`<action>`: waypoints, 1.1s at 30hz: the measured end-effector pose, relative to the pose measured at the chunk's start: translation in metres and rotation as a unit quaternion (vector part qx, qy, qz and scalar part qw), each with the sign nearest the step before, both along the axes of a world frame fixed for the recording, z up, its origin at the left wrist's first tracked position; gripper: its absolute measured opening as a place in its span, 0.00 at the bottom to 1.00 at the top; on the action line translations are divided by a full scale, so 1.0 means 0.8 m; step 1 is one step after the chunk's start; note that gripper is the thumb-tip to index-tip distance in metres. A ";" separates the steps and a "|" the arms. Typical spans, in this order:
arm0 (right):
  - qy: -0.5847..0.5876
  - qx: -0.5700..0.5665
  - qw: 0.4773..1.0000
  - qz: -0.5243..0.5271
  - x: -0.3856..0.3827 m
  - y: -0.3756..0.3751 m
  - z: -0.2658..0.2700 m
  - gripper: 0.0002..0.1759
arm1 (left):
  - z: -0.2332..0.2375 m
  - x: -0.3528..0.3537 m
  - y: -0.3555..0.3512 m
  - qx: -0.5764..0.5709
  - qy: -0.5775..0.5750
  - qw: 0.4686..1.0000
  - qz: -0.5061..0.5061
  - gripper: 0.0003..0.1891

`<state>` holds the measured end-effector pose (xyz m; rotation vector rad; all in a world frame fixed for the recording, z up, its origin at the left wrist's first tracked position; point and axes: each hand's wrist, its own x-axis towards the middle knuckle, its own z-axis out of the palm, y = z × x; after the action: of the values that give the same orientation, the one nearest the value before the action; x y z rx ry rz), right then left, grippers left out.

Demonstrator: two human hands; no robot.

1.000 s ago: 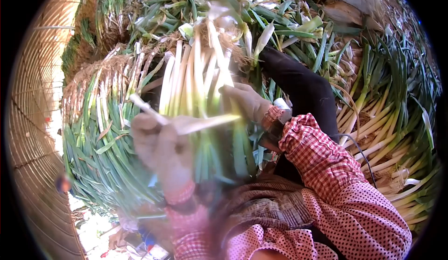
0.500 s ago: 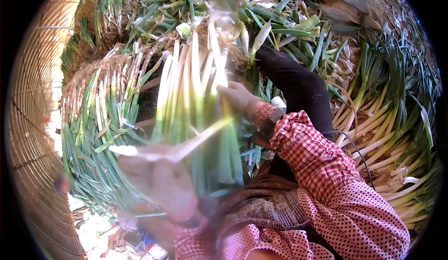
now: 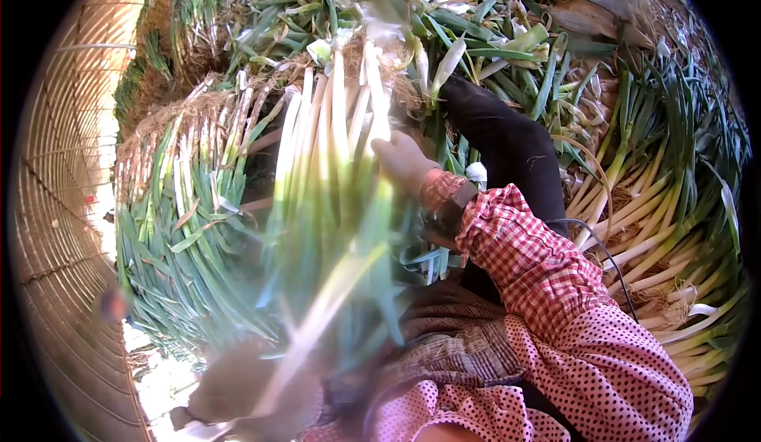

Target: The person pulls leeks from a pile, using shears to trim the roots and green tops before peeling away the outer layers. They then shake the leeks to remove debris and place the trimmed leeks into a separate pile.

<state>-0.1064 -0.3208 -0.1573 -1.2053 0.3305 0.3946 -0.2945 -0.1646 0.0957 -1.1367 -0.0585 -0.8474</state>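
Observation:
A bunch of long green onions (image 3: pixel 339 117) lies before me, white stalks and roots upward, green leaves toward my lap. At the right side of the bunch my right hand (image 3: pixel 404 161), which looks gloved, has its fingers closed around a white green onion stalk (image 3: pixel 379 121). My left hand (image 3: pixel 258 382) is low in front of me, badly blurred. A pale, green-tipped onion leaf (image 3: pixel 329 295) slants up from it across the bunch's leaves. The left fingers appear closed on its lower end, though their outline is smeared.
More green onions (image 3: pixel 186 204) are stacked on the left beside a curved ribbed wall (image 3: pixel 59 204). Another pile (image 3: pixel 642 212) lies on the right. Trimmed leaves (image 3: pixel 491 38) cover the far side. My dark-clothed leg (image 3: pixel 507 137) extends forward, and a thin cable (image 3: pixel 602 244) loops nearby.
My left hand has moved down and toward my lap, and the leaf in it has swung from nearly level to steeply slanted. My right hand has stayed on the stalk.

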 end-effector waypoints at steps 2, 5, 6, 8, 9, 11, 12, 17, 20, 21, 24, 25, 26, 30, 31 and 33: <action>0.014 -0.005 1.000 -0.003 0.004 0.003 -0.005 0.18 | 0.009 -0.001 -0.003 -0.383 0.153 0.783 -0.466 0.09; 0.000 0.068 0.997 -0.034 0.002 0.005 -0.003 0.21 | 0.018 -0.014 -0.008 -0.690 0.269 0.228 -0.633 0.11; 0.012 0.094 0.995 -0.033 0.004 0.005 -0.003 0.20 | 0.019 -0.022 -0.003 -0.709 0.267 0.161 -0.633 0.11; 0.032 0.094 0.994 -0.038 0.006 0.004 0.008 0.20 | 0.022 -0.035 0.020 -0.733 0.258 0.024 -0.629 0.11; 0.013 0.143 0.986 -0.089 0.010 0.012 0.011 0.20 | 0.024 -0.042 0.030 -0.738 0.252 -0.044 -0.624 0.12; 0.018 0.146 0.985 -0.089 0.012 0.006 0.028 0.20 | 0.022 -0.050 0.016 -0.718 0.143 -0.138 -0.667 0.12; 0.021 0.144 0.984 -0.098 0.015 0.007 0.036 0.20 | 0.020 -0.047 -0.006 -0.684 0.042 -0.163 -0.710 0.13; 0.041 0.136 0.974 -0.177 0.033 0.018 0.035 0.12 | 0.023 -0.147 0.092 -0.751 0.070 -0.105 -0.648 0.18; 0.031 0.153 0.974 -0.166 0.045 0.024 0.001 0.13 | 0.051 -0.209 0.138 -0.750 0.011 -0.024 -0.661 0.18; 0.014 0.115 0.981 -0.157 0.048 0.024 -0.007 0.14 | 0.063 -0.235 0.166 -0.751 0.010 0.004 -0.660 0.18; 0.050 0.130 0.980 -0.145 0.036 0.015 0.004 0.14 | 0.123 -0.336 0.262 -0.782 -0.093 0.164 -0.594 0.16; 0.055 0.126 0.983 -0.118 0.035 0.016 0.011 0.14 | 0.120 -0.362 0.283 -0.781 -0.119 0.169 -0.590 0.16; 0.062 0.119 0.987 -0.093 0.033 0.013 0.018 0.14 | 0.119 -0.367 0.283 -0.779 -0.146 0.172 -0.585 0.15; -0.046 -0.065 0.996 -0.031 0.057 -0.010 -0.030 0.16 | 0.117 -0.393 0.317 -0.753 -0.235 0.249 -0.562 0.16; -0.048 -0.105 0.991 -0.066 0.047 -0.008 -0.034 0.21 | 0.123 -0.405 0.327 -0.740 -0.254 0.288 -0.552 0.16; -0.043 -0.148 0.987 -0.039 0.026 -0.009 -0.025 0.22 | 0.147 -0.423 0.352 -0.706 -0.262 0.394 -0.527 0.16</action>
<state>-0.0857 -0.3276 -0.1776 -1.4910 0.3701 0.2286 -0.6325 0.1169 0.2130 -2.5268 -0.8082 -2.5955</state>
